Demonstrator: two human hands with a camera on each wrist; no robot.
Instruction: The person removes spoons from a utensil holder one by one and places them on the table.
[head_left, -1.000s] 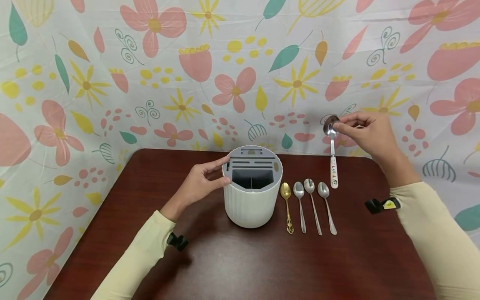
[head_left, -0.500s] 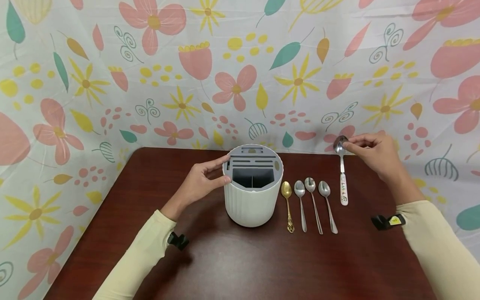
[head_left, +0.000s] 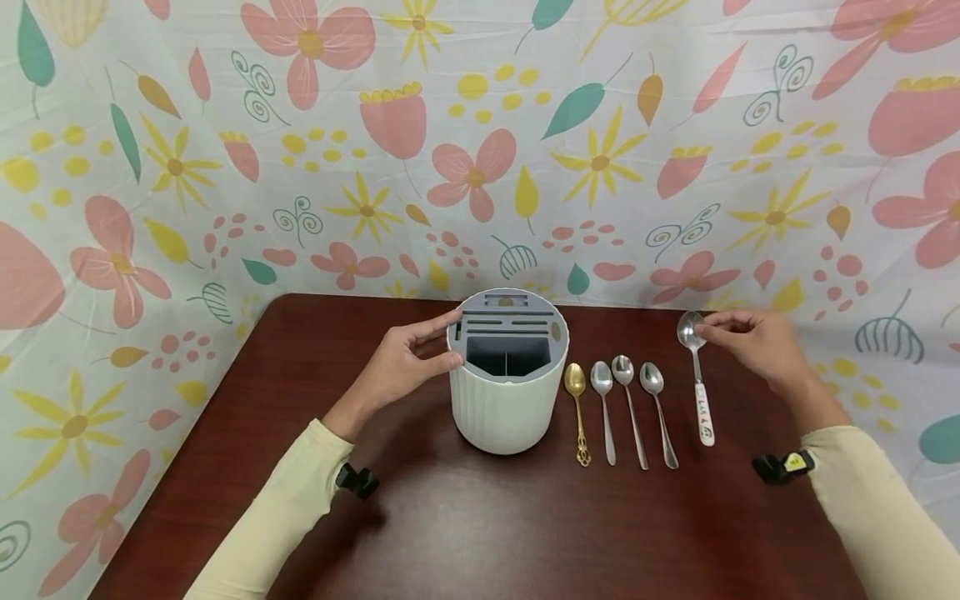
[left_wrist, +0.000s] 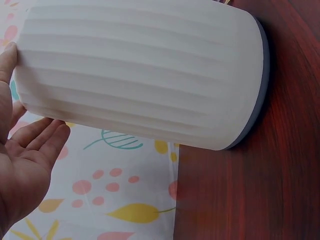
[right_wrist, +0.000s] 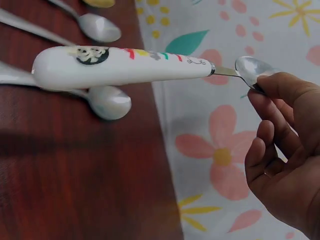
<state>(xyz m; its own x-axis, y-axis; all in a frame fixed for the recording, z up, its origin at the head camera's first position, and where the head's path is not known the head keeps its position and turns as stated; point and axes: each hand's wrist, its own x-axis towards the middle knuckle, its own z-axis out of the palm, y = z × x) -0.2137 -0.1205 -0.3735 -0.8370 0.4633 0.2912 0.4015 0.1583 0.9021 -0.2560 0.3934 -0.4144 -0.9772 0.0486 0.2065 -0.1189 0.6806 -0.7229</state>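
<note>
A white ribbed utensil holder [head_left: 501, 417] with a grey slotted top stands upright on the table. My left hand [head_left: 401, 362] touches its left rim, thumb at the front and fingers farther back, fairly straight. My right hand [head_left: 761, 342] pinches the bowl of a spoon [right_wrist: 150, 66] between thumb and fingers. This spoon has a white, picture-printed handle [head_left: 703, 417] that points toward the front of the table. To its left lie a gold spoon [head_left: 576, 408] with an ornate handle and three silver spoons [head_left: 630, 408], side by side, bowls toward the back.
A flower-printed cloth [head_left: 472, 167] hangs behind the dark red-brown table [head_left: 480, 525] and along its left side. The table's back edge runs just behind the utensil holder.
My right hand has moved down and slightly right with the white-handled spoon, from in front of the cloth to over the table's right part. My left hand stays at the utensil holder.
</note>
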